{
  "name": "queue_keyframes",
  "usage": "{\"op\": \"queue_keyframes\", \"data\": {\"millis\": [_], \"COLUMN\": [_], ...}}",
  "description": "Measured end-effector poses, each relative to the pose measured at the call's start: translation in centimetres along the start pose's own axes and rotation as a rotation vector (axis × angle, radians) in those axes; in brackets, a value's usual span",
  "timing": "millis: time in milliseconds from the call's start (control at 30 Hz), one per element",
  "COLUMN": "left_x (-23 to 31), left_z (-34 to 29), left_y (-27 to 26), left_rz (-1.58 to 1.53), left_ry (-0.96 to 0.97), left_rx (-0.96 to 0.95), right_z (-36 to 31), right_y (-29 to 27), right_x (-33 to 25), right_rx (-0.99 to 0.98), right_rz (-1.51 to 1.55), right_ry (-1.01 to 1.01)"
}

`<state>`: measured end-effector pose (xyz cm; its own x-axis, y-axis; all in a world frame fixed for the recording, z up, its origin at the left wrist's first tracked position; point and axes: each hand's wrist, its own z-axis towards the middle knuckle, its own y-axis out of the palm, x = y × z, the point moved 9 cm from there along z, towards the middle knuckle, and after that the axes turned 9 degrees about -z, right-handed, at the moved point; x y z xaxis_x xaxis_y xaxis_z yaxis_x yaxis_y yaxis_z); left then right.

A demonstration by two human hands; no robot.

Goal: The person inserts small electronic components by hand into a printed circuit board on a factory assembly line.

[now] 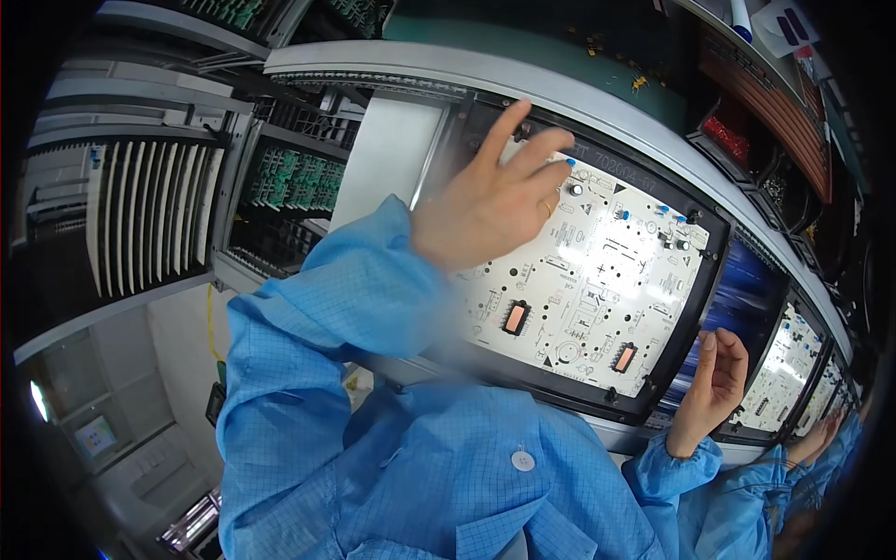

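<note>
A white circuit board (607, 303) lies in a black carrier frame (551, 375) in front of me. Small capacitors, blue parts and two black parts with orange tops stand on it. My left hand (495, 191), partly blurred, reaches over the board's upper left corner. Its index finger points to the frame's far edge and the other fingers are apart, with nothing visible in them. My right hand (714, 387) is beside the frame's right edge, palm up, its fingers curled toward the thumb. Whatever it may hold is too small or hidden to make out.
More white boards (782, 362) in black frames sit along the line to the right, with another person's hand (821, 437) beside them. Beyond the metal rail (597, 103) stand bins of red parts (725, 138). Racks hold white panels (154, 210) and green boards (294, 177) at left.
</note>
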<state>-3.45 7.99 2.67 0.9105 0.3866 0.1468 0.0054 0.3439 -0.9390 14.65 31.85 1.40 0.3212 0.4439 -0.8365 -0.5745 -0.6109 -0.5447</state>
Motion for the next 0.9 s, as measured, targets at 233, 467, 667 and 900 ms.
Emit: {"op": "queue_keyframes", "data": {"millis": [233, 467, 667, 900], "left_x": [-2.9, -9.6, -10.3, -9.6], "left_z": [-1.4, -8.5, -8.9, -8.6], "left_y": [-2.6, -3.5, -3.4, -3.5], "left_rz": [-0.207, -0.405, -0.451, -0.473], "left_ry": [-0.215, -0.637, -0.696, -0.67], "left_rx": [0.164, 0.468, 0.456, 0.433], "right_z": [0.6, 1.9, 1.9, 1.8], "right_y": [4.6, 12.7, 15.5, 15.7], "right_x": [-4.7, -7.1, -9.6, -9.5], "right_rx": [-0.356, -0.547, -0.473, -0.447], "right_rz": [0.129, -0.006, -0.265, -0.303], "right_ry": [0.066, -0.116, -0.506, -0.531]}}
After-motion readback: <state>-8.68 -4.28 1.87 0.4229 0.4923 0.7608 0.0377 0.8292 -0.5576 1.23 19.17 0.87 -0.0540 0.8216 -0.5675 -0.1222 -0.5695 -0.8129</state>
